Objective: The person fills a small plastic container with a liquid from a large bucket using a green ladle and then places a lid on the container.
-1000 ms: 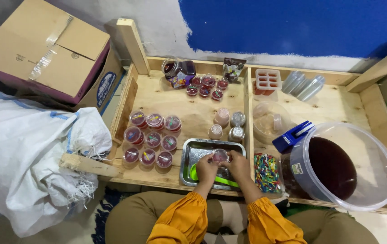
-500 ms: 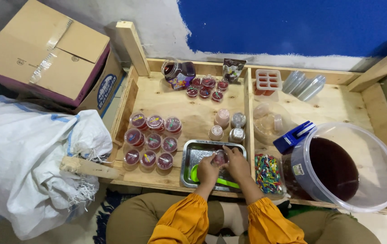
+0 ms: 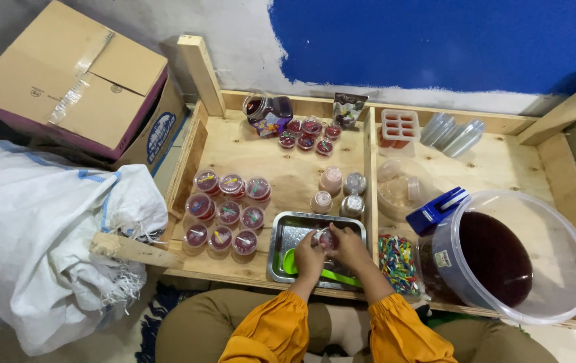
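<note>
Your left hand (image 3: 309, 257) and right hand (image 3: 350, 245) clamp their fingers on a small cup (image 3: 327, 239) above the metal tray (image 3: 281, 247).

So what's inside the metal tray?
In the tray: a green scoop and the small cup both hands hold over it. The hands cover the tray's middle.

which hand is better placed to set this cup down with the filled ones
Probably the left hand: the filled cups stand on its side of the metal tray. The right hand would have to cross over. Both hold the small cup.
</note>
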